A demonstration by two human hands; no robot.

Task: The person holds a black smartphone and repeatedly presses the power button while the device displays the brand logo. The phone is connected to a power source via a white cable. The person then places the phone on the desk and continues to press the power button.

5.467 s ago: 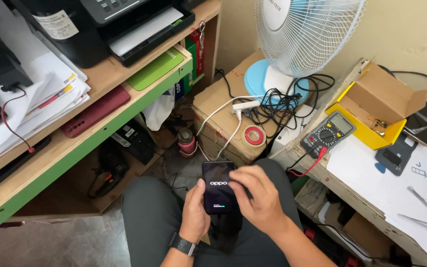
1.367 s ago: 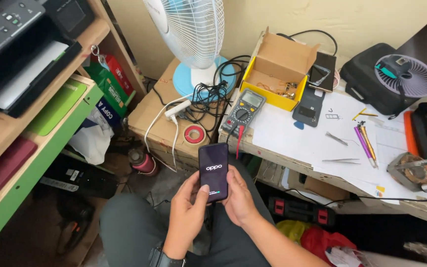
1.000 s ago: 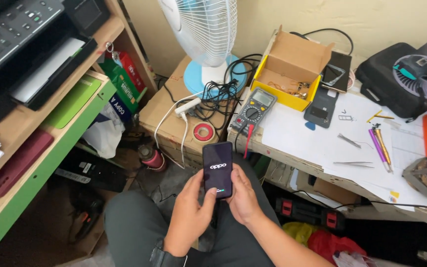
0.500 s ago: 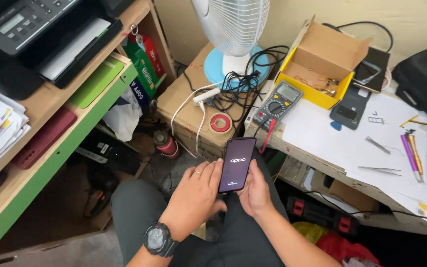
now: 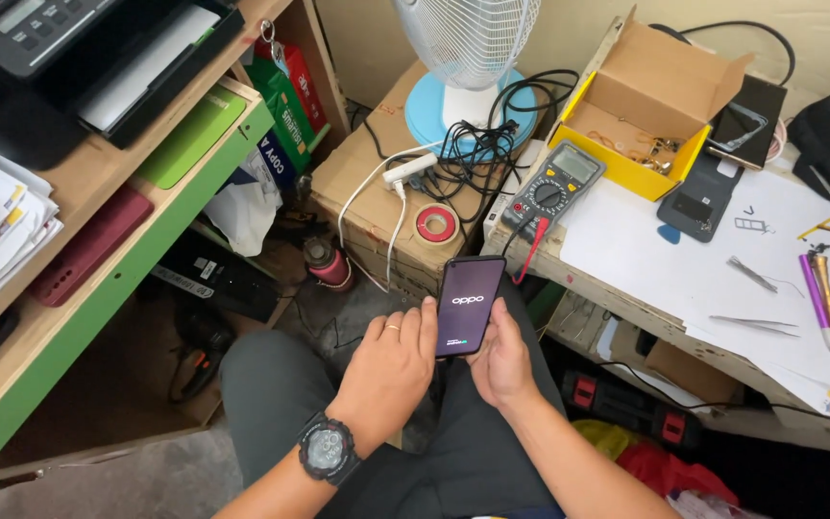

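both hands cradle a dark smartphone [image 5: 469,306] over the lap, screen lit, facing up; left hand [image 5: 388,370] curls round its left edge, thumb resting on the side, wristwatch [image 5: 328,450] on that wrist; right hand [image 5: 502,360] grips the lower right edge, fingers tucked beneath; a multimeter [image 5: 551,190] sits on the white bench [image 5: 646,264] just beyond, red tape roll [image 5: 437,225] on a cardboard box [image 5: 367,187] near the fan base [image 5: 468,101].
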